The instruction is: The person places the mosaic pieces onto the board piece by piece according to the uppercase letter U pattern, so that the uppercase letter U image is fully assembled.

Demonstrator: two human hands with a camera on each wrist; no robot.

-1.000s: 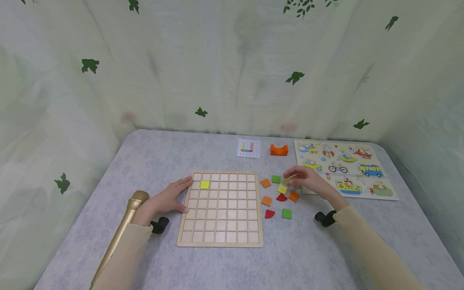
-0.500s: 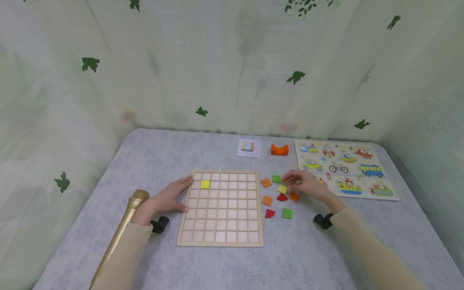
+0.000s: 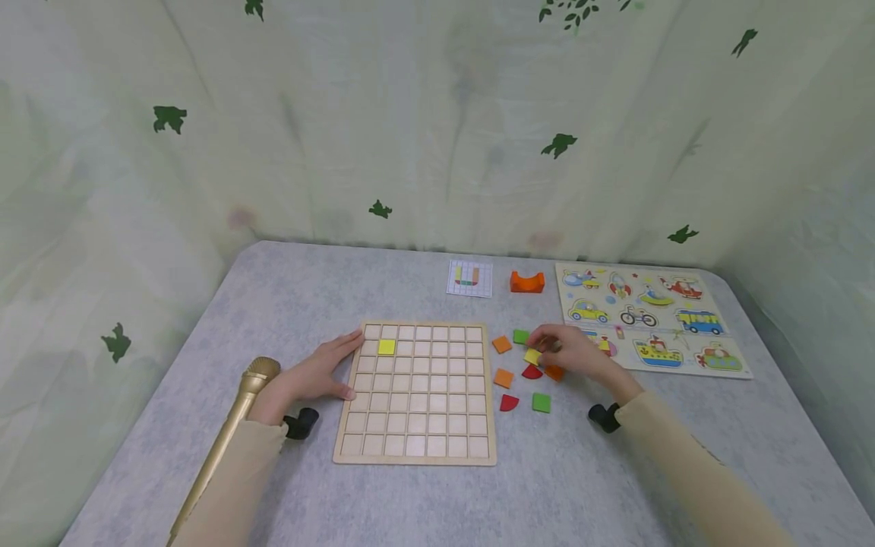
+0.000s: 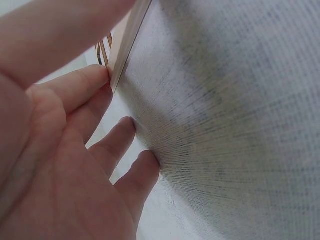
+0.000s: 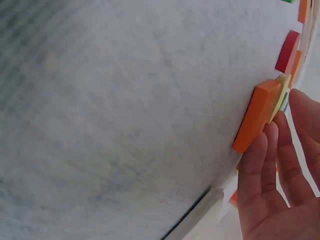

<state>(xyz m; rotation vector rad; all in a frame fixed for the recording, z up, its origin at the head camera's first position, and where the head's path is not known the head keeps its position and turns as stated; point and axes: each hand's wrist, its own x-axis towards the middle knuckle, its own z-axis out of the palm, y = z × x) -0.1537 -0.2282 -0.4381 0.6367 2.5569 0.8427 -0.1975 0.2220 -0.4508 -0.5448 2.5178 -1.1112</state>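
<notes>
In the head view my left hand (image 3: 311, 378) rests at the left edge of the wooden grid board (image 3: 413, 460), fingers spread. The left wrist view shows fingertips against the board's side (image 4: 120, 52) and on the table. One yellow square tile (image 3: 386, 347) sits in a cell at the board's upper left. My right hand (image 3: 570, 351) is low over the loose tiles, its thumb and fingers around a yellow tile (image 3: 532, 356). In the right wrist view this yellow tile (image 5: 281, 95) shows between thumb and fingertips, beside an orange tile (image 5: 257, 117). Fingers partly hide it.
Green tiles (image 3: 541, 403), orange tiles (image 3: 503, 378) and red quarter-round tiles (image 3: 509, 403) lie right of the board. Behind are a pattern card (image 3: 469, 278) and an orange arched block (image 3: 526, 282). A vehicle puzzle (image 3: 656, 319) lies back right, a gold microphone (image 3: 229, 425) left.
My right hand has moved slightly left and down, from holding a yellow piece above the tiles to reaching around the yellow tile among them. The left hand has stayed put.
</notes>
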